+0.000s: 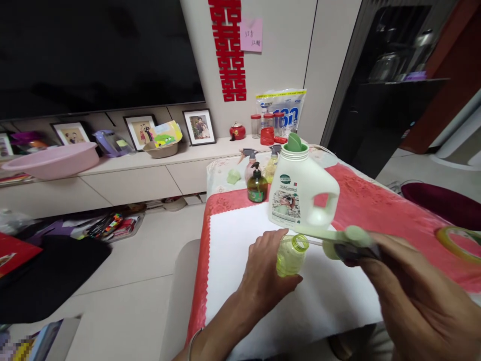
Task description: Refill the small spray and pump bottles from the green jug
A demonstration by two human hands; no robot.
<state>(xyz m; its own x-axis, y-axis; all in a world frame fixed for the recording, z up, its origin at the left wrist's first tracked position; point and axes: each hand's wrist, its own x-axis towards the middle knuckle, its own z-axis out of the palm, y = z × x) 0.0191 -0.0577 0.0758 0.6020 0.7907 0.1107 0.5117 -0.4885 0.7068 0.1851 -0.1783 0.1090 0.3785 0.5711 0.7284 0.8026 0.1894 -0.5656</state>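
My left hand (265,271) is wrapped round a small translucent yellow-green bottle (291,258), its open mouth facing up. At the right, my right hand (406,286) grips a pale green plastic tool (356,235) with a dark part by the fingers; it is partly blurred. Its long, thin end reaches left, close above the bottle's mouth; contact cannot be made out. Just behind stands a large pale green jug (300,188) with a handle and a darker green spout, uncapped. A dark green pump bottle (257,186) is to its left.
White paper (233,250) lies on the red tablecloth (356,200). Two spray bottles stand behind the pump bottle, near a green crumpled item (233,176). A roll of tape (447,238) lies at the right. Red-lidded jars (256,126) stand on the cabinet (131,175) behind.
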